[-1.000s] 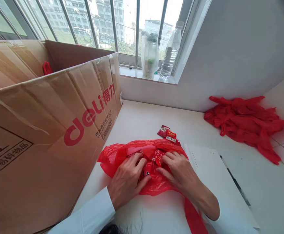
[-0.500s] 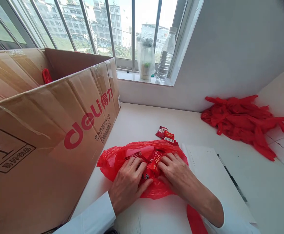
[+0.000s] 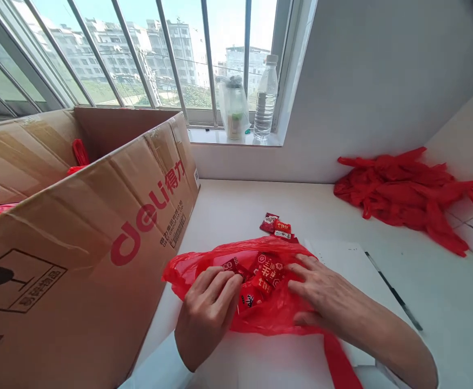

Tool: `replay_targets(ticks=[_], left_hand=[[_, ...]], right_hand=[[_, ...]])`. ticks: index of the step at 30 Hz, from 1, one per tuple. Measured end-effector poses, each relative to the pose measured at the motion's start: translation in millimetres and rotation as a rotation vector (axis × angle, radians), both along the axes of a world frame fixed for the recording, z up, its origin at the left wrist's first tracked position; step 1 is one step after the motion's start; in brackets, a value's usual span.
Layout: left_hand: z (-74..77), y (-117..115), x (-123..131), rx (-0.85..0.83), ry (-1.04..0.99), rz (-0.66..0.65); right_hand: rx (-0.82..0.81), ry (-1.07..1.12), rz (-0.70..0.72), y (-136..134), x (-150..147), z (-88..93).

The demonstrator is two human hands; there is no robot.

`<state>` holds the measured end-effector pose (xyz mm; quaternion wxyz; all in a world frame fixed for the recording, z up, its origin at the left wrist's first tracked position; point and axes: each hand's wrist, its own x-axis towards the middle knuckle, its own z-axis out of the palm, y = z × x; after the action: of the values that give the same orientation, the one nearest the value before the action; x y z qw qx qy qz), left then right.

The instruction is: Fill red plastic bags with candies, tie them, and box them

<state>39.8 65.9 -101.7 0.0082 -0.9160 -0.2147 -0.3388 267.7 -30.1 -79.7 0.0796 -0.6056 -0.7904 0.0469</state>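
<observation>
The red plastic bag [image 3: 256, 322] lies on the white surface [image 3: 232, 208], its mouth spread upward between the 2 hands, with small red packets [image 3: 267, 270] bunched in the middle. The left hand [image 3: 207, 319] has its fingers curled at the packets' left side; whether it pinches a packet or only the film cannot be told, since the fingertips are partly hidden. The right hand [image 3: 321, 292] looks released, fingers spread loosely over the bag's right side, with nothing visible in its grasp. To handle the packets well, the right hand would best press the thin film flat and hold the mouth wide, while the left takes 1 packet at a time by its edge, so that no film gets pinched along with it. The loose packets [image 3: 282, 227] sit just beyond the bag's far edge, so a hard tug could nudge them; the cardboard box [image 3: 82, 243] stands near on the left, which calls for small sideways movements
</observation>
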Motion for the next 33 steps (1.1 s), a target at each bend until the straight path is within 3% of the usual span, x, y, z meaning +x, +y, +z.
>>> replay_targets(ticks=[3, 6, 10, 15, 19, 23, 28, 33], left_hand=[[12.7, -3, -4, 0.099, -0.038, 0.102], [27.0, -9, -11, 0.143, -0.029, 0.321], [28.8, -13, -24, 0.012, -0.019, 0.5], [14.6, -12, -34, -0.339, -0.047, 0.514], [25.2, -8, -31, -0.499, -0.092, 0.486], [48.8, 2, -24, -0.591, -0.273, 0.473], [71.3, 7, -14, -0.989, -0.688, 0.248], [73.9, -3, -13, -0.967, -0.725, 0.223]], right_hand=[[0.025, 0.009, -0.045, -6, 6, 1.2], [-0.011, 0.024, -0.013, -11, 12, 11.6], [-0.101, 0.074, 0.101, -13, 25, 29.7], [0.098, 0.119, 0.102, -5, 38, 29.5], [0.169, 0.135, 0.001, 2, 39, 14.5], [-0.032, 0.17, -0.125, 1, 39, 9.1], [-0.258, 0.261, -0.13, -6, 37, 20.1], [-0.532, 0.267, -0.083, -5, 32, 22.4]])
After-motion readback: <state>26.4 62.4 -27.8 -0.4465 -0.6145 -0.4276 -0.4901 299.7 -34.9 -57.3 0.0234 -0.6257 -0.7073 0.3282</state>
